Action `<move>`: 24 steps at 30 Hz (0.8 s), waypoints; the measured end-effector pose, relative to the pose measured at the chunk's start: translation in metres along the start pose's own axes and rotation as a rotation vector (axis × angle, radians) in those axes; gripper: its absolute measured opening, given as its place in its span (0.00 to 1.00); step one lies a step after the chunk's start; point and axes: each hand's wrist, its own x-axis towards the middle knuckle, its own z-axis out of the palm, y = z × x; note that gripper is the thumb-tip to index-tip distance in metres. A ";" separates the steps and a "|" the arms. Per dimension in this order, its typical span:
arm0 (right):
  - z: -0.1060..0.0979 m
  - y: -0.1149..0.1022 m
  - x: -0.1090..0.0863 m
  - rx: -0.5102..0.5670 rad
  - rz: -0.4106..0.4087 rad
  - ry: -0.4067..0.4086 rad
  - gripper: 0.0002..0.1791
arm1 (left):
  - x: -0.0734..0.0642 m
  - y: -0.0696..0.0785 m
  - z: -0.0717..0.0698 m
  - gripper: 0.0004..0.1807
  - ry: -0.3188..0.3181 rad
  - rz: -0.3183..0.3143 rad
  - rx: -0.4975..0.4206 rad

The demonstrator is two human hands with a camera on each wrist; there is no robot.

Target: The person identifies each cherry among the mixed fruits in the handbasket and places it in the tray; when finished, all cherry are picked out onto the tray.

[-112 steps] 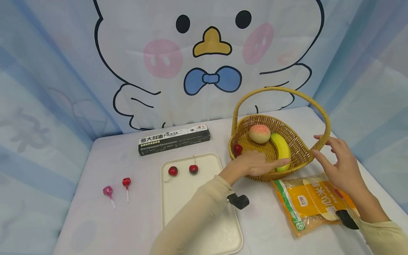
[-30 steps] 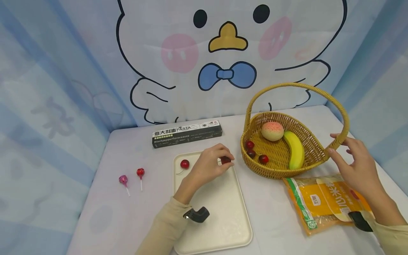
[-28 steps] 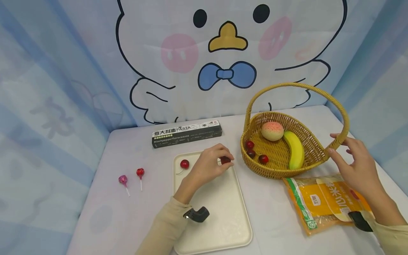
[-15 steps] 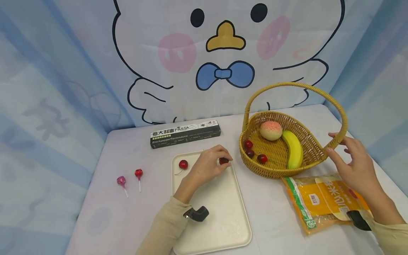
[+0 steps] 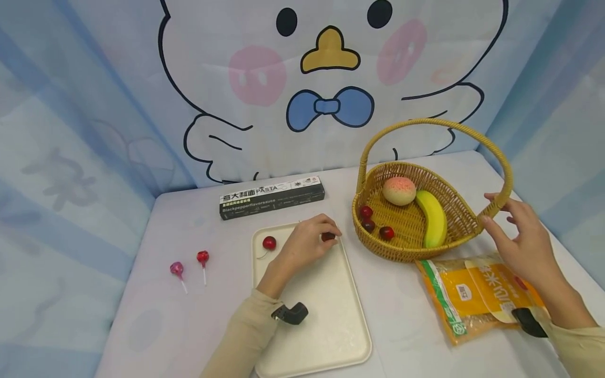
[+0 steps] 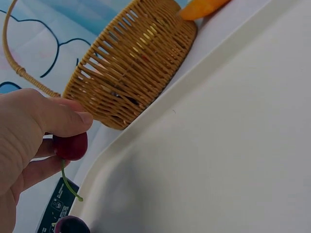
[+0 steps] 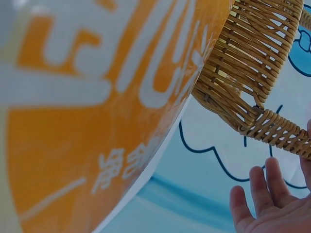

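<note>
My left hand (image 5: 304, 244) pinches a dark red cherry (image 6: 71, 145) between thumb and fingers, its green stem hanging down, over the upper right corner of the cream tray (image 5: 326, 310). Another cherry (image 5: 269, 242) with a stem lies at the tray's upper left. Thumb and index finger of my right hand (image 5: 527, 241) hold the wicker basket (image 5: 394, 254) at the right base of its handle, the other fingers loose in the right wrist view. Inside the basket are a peach (image 5: 399, 190), a banana (image 5: 432, 219) and three cherries (image 5: 386, 233) along the left side.
An orange bag of millet (image 5: 472, 299) lies before the basket, under my right wrist. A black pasta box (image 5: 271, 198) stands behind the tray. Two lollipops, one pink (image 5: 177, 269) and one red (image 5: 202, 257), lie at the left. A printed curtain (image 5: 212, 63) hangs behind.
My left hand has gone from inside the basket back to the tray and now pinches the right-hand cherry there. Over the last second it barely moves. My right hand stays at the basket handle.
</note>
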 end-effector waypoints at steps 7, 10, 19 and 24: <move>0.000 0.000 0.000 -0.003 0.001 -0.004 0.29 | 0.000 -0.001 0.002 0.08 -0.006 -0.008 0.012; 0.000 0.000 0.000 -0.007 0.005 -0.009 0.29 | 0.001 -0.002 0.004 0.08 -0.007 -0.011 0.016; -0.001 -0.002 0.000 -0.008 0.015 -0.023 0.30 | 0.006 -0.008 0.010 0.10 -0.029 -0.024 0.032; 0.000 -0.001 0.000 -0.006 0.006 -0.016 0.30 | 0.008 -0.011 0.011 0.10 -0.046 -0.056 0.043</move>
